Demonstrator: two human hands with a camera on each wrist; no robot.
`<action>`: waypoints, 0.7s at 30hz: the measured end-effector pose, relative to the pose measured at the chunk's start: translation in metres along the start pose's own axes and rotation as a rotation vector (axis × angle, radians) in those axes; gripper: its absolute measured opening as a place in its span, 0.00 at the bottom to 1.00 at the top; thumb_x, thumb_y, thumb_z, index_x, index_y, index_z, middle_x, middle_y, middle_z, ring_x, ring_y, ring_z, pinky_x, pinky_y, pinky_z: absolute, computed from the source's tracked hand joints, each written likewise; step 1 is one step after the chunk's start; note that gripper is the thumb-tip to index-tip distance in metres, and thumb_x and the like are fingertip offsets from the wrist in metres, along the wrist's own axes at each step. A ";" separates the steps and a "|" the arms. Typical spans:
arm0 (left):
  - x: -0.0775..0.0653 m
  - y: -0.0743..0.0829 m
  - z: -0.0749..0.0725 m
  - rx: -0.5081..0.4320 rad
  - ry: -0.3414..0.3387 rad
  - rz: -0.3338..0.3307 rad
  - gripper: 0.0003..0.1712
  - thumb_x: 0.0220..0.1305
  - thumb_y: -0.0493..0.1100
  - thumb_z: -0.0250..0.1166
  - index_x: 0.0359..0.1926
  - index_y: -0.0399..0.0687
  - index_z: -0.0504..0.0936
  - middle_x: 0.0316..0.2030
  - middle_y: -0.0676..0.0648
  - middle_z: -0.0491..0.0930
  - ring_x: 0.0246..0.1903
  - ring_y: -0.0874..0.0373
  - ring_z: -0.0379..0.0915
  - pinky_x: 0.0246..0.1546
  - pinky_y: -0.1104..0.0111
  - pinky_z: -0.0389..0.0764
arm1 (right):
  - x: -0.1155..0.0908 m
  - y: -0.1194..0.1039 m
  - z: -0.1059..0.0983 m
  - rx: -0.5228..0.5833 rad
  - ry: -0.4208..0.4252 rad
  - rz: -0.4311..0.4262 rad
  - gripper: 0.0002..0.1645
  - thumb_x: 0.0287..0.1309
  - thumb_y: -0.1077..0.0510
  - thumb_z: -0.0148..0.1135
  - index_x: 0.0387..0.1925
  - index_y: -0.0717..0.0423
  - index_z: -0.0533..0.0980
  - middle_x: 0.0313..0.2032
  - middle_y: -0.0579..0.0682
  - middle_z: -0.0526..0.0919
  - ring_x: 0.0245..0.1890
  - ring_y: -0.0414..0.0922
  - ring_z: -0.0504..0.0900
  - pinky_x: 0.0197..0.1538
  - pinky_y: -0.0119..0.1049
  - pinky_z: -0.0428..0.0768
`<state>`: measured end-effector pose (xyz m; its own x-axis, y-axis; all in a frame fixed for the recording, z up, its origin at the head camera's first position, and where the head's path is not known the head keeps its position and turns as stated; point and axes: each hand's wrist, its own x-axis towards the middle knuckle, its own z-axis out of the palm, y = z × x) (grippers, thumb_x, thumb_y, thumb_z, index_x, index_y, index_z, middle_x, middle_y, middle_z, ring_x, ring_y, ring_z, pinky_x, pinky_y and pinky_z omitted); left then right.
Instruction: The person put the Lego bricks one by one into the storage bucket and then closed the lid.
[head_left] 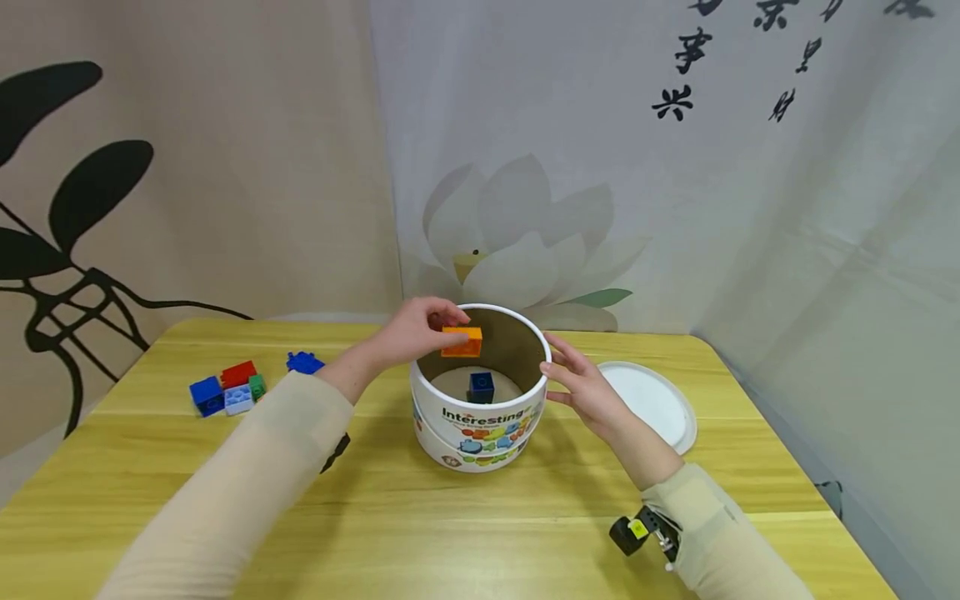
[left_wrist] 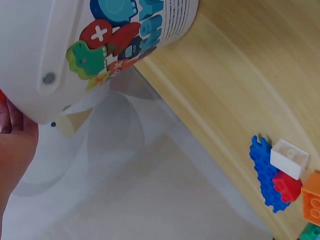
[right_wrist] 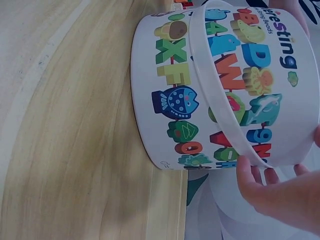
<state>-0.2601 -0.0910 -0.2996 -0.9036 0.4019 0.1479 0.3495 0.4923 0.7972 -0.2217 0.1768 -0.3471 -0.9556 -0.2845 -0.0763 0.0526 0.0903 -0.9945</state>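
Note:
A white bucket (head_left: pixel 480 450) with colourful printed pictures and "Interesting" lettering stands upright on the table. My left hand (head_left: pixel 426 329) pinches an orange toy brick (head_left: pixel 462 342) over the bucket's mouth, between thumb and fingers. Inside, a dark blue brick (head_left: pixel 482 387) lies on the bottom. On the right side, my right hand (head_left: pixel 588 387) holds the bucket at its rim, thumb on the edge and fingers spread along the outer wall. The right wrist view shows those fingertips (right_wrist: pixel 244 167) against the wall by the white handle (right_wrist: pixel 220 95).
Left on the wooden table (head_left: pixel 420 533) lie several loose bricks: blue (head_left: pixel 207 395), red (head_left: pixel 238 374), light blue (head_left: pixel 238 399), green (head_left: pixel 257 386) and a bumpy blue piece (head_left: pixel 303 362). A round white lid (head_left: pixel 652 404) lies right of the bucket. A printed curtain (head_left: pixel 525 125) hangs behind.

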 end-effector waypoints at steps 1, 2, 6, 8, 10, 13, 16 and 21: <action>0.000 -0.001 0.001 -0.001 0.003 0.016 0.15 0.56 0.40 0.67 0.44 0.40 0.81 0.40 0.42 0.80 0.38 0.53 0.72 0.41 0.70 0.75 | 0.000 0.000 0.000 0.000 0.003 0.003 0.35 0.67 0.60 0.48 0.72 0.51 0.51 0.68 0.62 0.58 0.64 0.59 0.62 0.53 0.40 0.76; -0.001 -0.001 0.001 -0.006 0.008 0.029 0.15 0.56 0.40 0.67 0.44 0.38 0.81 0.39 0.42 0.80 0.38 0.53 0.72 0.41 0.70 0.74 | 0.000 0.000 0.001 0.000 0.005 0.006 0.35 0.66 0.60 0.48 0.72 0.51 0.51 0.68 0.62 0.58 0.64 0.59 0.62 0.53 0.41 0.76; -0.007 -0.009 -0.010 -0.025 0.043 0.035 0.17 0.57 0.39 0.66 0.46 0.35 0.80 0.40 0.40 0.80 0.39 0.53 0.74 0.42 0.69 0.74 | 0.000 0.000 0.002 -0.014 0.006 0.008 0.35 0.67 0.59 0.48 0.72 0.51 0.50 0.68 0.63 0.56 0.65 0.60 0.61 0.55 0.43 0.75; -0.014 -0.016 -0.021 -0.017 0.070 0.014 0.18 0.58 0.40 0.66 0.47 0.35 0.79 0.41 0.39 0.80 0.40 0.52 0.75 0.42 0.69 0.74 | 0.001 0.000 0.003 -0.015 0.007 0.011 0.35 0.67 0.59 0.48 0.72 0.51 0.50 0.68 0.62 0.56 0.65 0.60 0.61 0.55 0.43 0.75; -0.022 -0.026 -0.035 0.004 0.094 -0.017 0.19 0.60 0.43 0.64 0.48 0.35 0.78 0.42 0.39 0.79 0.41 0.51 0.74 0.42 0.70 0.74 | 0.001 -0.001 0.004 -0.013 0.009 0.016 0.34 0.67 0.59 0.48 0.72 0.50 0.51 0.68 0.62 0.57 0.65 0.59 0.61 0.54 0.42 0.76; -0.038 -0.043 -0.057 0.048 0.132 -0.087 0.21 0.62 0.47 0.62 0.51 0.38 0.77 0.46 0.39 0.78 0.44 0.50 0.73 0.42 0.71 0.74 | 0.001 -0.002 0.005 -0.010 0.005 0.021 0.35 0.67 0.59 0.48 0.72 0.49 0.51 0.68 0.61 0.57 0.65 0.60 0.61 0.54 0.42 0.76; -0.058 -0.061 -0.077 0.078 0.166 -0.156 0.23 0.64 0.51 0.59 0.53 0.40 0.75 0.48 0.40 0.76 0.45 0.52 0.71 0.42 0.73 0.73 | 0.001 -0.002 0.005 -0.004 0.005 0.027 0.35 0.67 0.59 0.49 0.72 0.49 0.51 0.69 0.61 0.56 0.65 0.60 0.61 0.55 0.44 0.75; -0.090 -0.094 -0.096 0.083 0.222 -0.257 0.27 0.65 0.55 0.57 0.55 0.39 0.73 0.51 0.38 0.74 0.42 0.61 0.69 0.40 0.78 0.73 | 0.001 -0.001 0.006 -0.006 0.013 0.029 0.35 0.67 0.59 0.49 0.72 0.50 0.51 0.68 0.62 0.57 0.64 0.58 0.62 0.55 0.44 0.75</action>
<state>-0.2351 -0.2476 -0.3315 -0.9934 0.0831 0.0796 0.1141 0.6206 0.7758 -0.2211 0.1705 -0.3462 -0.9574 -0.2696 -0.1038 0.0781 0.1045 -0.9915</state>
